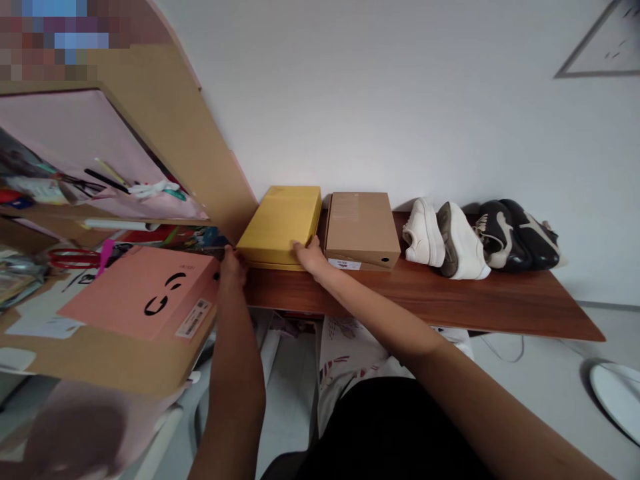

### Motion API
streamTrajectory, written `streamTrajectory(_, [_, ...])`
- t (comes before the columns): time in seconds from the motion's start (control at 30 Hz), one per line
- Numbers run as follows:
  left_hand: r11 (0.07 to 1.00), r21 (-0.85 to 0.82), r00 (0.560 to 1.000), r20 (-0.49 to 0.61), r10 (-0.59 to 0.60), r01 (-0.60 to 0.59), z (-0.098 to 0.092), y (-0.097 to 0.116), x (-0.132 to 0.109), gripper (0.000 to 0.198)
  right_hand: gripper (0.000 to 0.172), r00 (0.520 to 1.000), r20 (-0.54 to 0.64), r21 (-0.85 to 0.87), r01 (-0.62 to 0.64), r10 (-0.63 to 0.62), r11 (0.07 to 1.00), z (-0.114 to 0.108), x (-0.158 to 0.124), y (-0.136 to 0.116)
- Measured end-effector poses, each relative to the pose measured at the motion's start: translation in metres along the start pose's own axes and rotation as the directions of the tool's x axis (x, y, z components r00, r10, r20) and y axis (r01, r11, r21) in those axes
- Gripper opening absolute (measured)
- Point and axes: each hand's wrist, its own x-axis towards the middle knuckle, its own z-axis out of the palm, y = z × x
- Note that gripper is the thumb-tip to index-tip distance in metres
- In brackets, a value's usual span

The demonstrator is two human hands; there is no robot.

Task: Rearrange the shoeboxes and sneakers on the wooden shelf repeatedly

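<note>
Head view: The yellow box (283,223) lay flat at the left end of the bench (425,293), just beside the brown box (363,223). The right hand (310,258) gripped its front right corner; the left hand (235,265) was at the opposite corner, its closure indeterminable. This opposed placement probably steadied the box and kept it straight. The pink box (145,287) bore bold black curved marks and a white label (193,319); the brown box's label (345,265) was likewise illegible.
</note>
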Motion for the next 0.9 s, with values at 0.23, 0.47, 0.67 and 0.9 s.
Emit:
streamTrajectory(0.23, [1.0,-0.001,0.997,0.075,-0.006,0.006,0.016,0.01,0.006,0.019,0.087,0.995,0.002,0.028,-0.098,0.098,0.995,0.001,0.0,-0.006])
streamTrajectory(0.47, [0.994,-0.087,0.975,0.208,0.082,-0.065,0.023,0.009,-0.011,0.031,0.08,0.997,0.049,0.004,-0.057,0.057,0.998,-0.005,-0.006,-0.002])
streamTrajectory(0.67, [0.995,-0.085,0.978,0.202,-0.041,0.06,0.012,0.022,-0.018,0.017,0.082,0.992,0.097,-0.005,0.086,-0.085,0.996,-0.011,-0.01,0.009])
streamTrajectory(0.9, [0.964,-0.258,0.987,0.125,0.101,-0.066,0.006,0.045,-0.025,0.013,0.072,0.983,0.112,-0.093,0.155,-0.145,0.983,-0.009,-0.013,0.009])
